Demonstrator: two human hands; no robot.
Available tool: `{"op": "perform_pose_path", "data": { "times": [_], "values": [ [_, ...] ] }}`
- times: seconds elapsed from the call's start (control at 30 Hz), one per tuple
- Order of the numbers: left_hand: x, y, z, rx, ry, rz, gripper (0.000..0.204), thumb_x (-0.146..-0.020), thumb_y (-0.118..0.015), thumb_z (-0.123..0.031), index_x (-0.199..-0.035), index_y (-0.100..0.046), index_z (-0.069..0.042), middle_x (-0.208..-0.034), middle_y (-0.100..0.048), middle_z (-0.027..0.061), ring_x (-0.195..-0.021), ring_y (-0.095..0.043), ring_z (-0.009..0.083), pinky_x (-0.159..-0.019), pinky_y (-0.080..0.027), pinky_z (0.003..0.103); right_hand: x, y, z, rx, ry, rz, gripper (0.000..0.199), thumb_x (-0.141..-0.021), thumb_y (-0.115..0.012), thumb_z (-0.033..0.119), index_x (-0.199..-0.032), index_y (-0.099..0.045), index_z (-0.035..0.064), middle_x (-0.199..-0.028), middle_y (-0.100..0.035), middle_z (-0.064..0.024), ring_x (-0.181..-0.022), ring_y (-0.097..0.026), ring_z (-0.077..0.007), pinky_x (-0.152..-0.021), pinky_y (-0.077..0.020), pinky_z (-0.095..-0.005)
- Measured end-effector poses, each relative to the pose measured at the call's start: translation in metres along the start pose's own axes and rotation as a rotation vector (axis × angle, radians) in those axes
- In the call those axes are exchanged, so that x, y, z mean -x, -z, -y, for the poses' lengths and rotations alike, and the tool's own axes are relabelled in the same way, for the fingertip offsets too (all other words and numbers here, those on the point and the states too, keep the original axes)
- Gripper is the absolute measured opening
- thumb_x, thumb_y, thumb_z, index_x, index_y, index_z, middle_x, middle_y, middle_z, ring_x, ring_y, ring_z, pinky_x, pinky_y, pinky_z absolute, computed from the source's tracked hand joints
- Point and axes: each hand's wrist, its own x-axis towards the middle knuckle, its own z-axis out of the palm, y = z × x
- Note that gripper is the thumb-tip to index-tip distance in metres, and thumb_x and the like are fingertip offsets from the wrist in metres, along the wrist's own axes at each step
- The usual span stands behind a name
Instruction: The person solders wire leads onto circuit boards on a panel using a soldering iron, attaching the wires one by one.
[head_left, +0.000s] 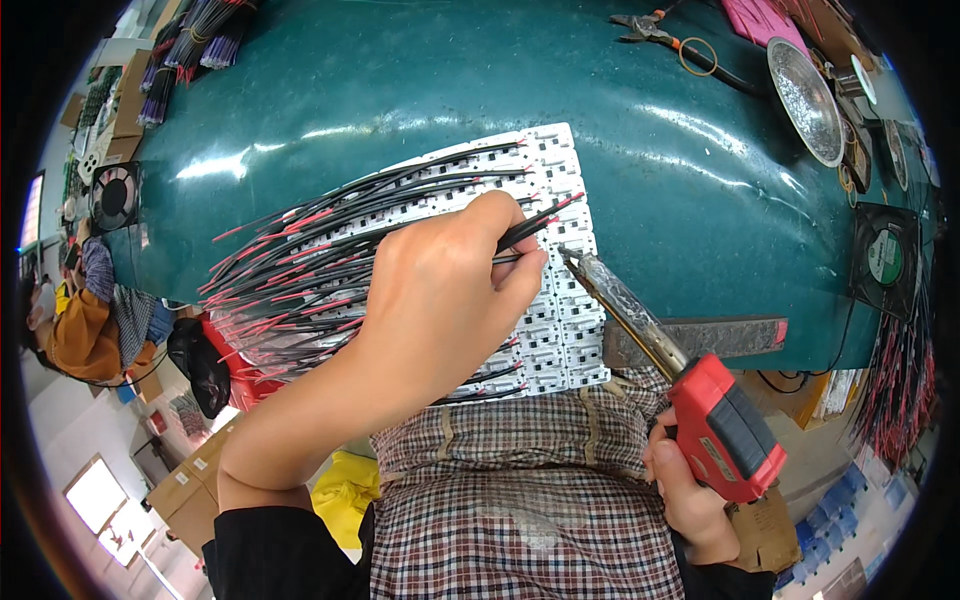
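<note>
A white panel of small circuit boards lies on the green table, with rows of black wires with red ends trailing off its left side. Over the panel, my left hand is closed in a pinch on a few black wires, whose red tips point up and right. My right hand grips a red and black soldering iron by its handle. The iron's tip is at the panel's right part, just below and right of the held wires; whether it touches the boards I cannot tell.
A dark metal bar lies right of the panel. Pliers, a metal dish and a black fan are at the right. Wire bundles and another fan stand at the left. Another person sits beyond.
</note>
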Motion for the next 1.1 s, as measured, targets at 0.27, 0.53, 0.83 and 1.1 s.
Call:
{"op": "perform_pose_path", "data": {
  "times": [0.27,0.53,0.83,1.1],
  "values": [
    [0.000,-0.007,0.006,-0.057,-0.047,-0.036,0.016,-0.082,-0.078,-0.011,-0.084,-0.066,-0.001,-0.075,-0.070,0.0088,-0.061,-0.066,0.0215,-0.054,-0.050,0.032,-0.002,0.001,-0.001,-0.014,-0.184,-0.024,0.030,-0.086,-0.075,0.005,-0.114,-0.067,0.0008,-0.099,-0.068,-0.0104,-0.088,-0.067,-0.0215,-0.075,-0.0529,-0.0345],
    [0.000,-0.008,0.005,-0.083,-0.062,-0.049,0.017,-0.081,-0.079,-0.012,-0.083,-0.066,-0.002,-0.075,-0.070,0.0088,-0.059,-0.065,0.0229,-0.054,-0.050,0.032,-0.006,-0.002,-0.004,-0.022,-0.102,-0.043,0.028,-0.086,-0.074,0.005,-0.112,-0.067,0.0012,-0.098,-0.068,-0.0102,-0.088,-0.066,-0.0213,-0.074,-0.0533,-0.0349],
    [0.001,-0.009,0.006,-0.096,-0.072,-0.046,0.016,-0.081,-0.078,-0.010,-0.084,-0.065,-0.002,-0.076,-0.071,0.0098,-0.063,-0.068,0.0243,-0.056,-0.052,0.032,-0.004,-0.009,0.003,-0.037,-0.069,-0.123,0.015,-0.095,-0.064,0.014,-0.098,-0.059,0.0008,-0.078,-0.061,-0.0061,-0.059,-0.053,-0.0081,-0.051,-0.0427,-0.0229],
    [-0.003,-0.005,0.004,-0.006,-0.036,0.009,0.013,-0.080,-0.075,-0.008,-0.086,-0.066,-0.001,-0.076,-0.071,0.0088,-0.066,-0.070,0.0212,-0.056,-0.052,0.031,-0.002,-0.008,0.002,-0.001,-0.089,-0.123,0.014,-0.094,-0.064,0.014,-0.100,-0.059,0.0019,-0.077,-0.061,-0.0058,-0.058,-0.053,-0.0074,-0.050,-0.0407,-0.0217]
  ]
}}
